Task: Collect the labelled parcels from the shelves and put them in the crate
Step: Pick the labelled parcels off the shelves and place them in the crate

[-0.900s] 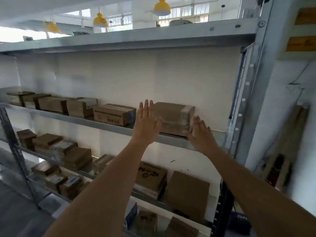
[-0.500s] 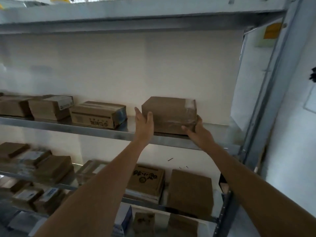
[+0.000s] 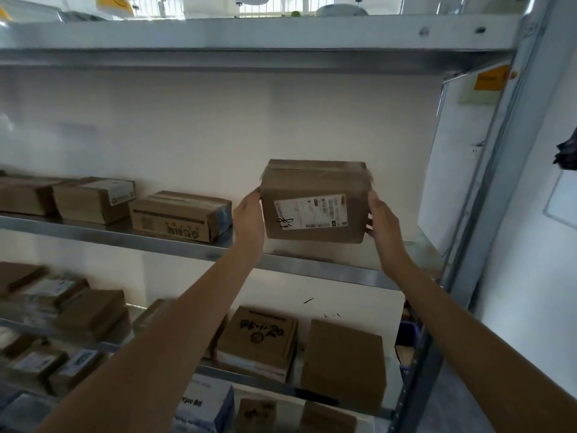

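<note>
Obs.: cardboard parcel [image 3: 315,201] held in the air between both hands, lifted clear of the metal shelf [image 3: 327,270], above that shelf's right end near the front edge. Face turned toward the camera carries a white shipping label [image 3: 310,213] with a black handwritten mark at its lower left corner; clear tape runs along the top seam.

Left hand [image 3: 249,218]: clamped on the parcel's left side, palm flat against the cardboard, fingertips out of sight behind the box.

Right hand [image 3: 382,221]: clamped on the right side, fingers wrapping the rear edge, thumb toward the lower right corner.

Same shelf, to the left of the left hand: a flat printed box [image 3: 179,215] touching the front edge, then more cartons [image 3: 93,200] in a row toward the left end.

Shelf below: a carton with a round black stamp [image 3: 259,337] and a plain brown carton [image 3: 343,360] side by side beneath the held parcel; small labelled parcels [image 3: 46,307] crowd its left end, blurred
</note>
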### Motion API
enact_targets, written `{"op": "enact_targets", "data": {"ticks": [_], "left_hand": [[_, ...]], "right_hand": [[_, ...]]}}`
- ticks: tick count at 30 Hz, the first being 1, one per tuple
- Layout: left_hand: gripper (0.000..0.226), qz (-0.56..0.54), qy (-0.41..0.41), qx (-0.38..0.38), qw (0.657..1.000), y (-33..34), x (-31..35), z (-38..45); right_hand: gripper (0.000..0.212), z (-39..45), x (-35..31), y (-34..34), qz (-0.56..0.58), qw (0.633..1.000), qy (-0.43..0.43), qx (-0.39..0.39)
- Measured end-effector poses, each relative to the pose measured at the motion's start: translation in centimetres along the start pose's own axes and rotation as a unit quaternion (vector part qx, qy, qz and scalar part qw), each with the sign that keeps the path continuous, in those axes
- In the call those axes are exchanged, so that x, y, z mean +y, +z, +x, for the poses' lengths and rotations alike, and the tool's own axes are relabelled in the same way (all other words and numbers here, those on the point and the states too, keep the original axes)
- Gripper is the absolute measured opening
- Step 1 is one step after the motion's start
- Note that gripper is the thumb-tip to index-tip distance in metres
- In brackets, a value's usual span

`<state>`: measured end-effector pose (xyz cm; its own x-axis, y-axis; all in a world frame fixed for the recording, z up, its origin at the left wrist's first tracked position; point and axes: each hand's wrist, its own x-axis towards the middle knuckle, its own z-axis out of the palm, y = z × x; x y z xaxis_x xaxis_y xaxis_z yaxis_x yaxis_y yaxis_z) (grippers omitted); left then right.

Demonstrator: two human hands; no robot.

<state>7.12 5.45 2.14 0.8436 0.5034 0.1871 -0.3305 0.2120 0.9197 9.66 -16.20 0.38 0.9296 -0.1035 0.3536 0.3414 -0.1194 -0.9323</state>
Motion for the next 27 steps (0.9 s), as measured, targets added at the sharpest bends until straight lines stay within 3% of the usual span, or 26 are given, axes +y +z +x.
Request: {"op": "enact_targets", "data": {"ticks": [7, 11, 14, 19, 27], "left_hand": [[0.015, 0.001, -0.014, -0.032, 0.999, -0.3, -1.4, 0.3], [0.014, 0.027, -0.004, -0.049, 0.998, -0.5, -1.8, 0.4], [0.034, 0.041, -0.015, -0.065, 0.997, -0.3, -2.0, 0.1], [0.042, 0.08, 0.028, -0.112, 0.99, -0.3, -2.4, 0.2], [0.035, 0.159, 0.044, -0.074, 0.984, 1.7, -1.9, 1.0]], "right_hand": [[0.041, 0.1, 0.3, 0.3, -0.024, 0.999, -0.038, -0.03], [0.031, 0.7, 0.3, 0.4, -0.035, 0.998, -0.041, -0.01], [0.024, 1.4, -0.1, 0.5, -0.062, 0.996, -0.058, 0.003], [0.048, 2.0, 0.9, 0.2, -0.079, 0.996, -0.019, 0.027], [0.044, 2.5, 1.3, -1.3, -0.13, 0.991, 0.014, 0.016]]}}
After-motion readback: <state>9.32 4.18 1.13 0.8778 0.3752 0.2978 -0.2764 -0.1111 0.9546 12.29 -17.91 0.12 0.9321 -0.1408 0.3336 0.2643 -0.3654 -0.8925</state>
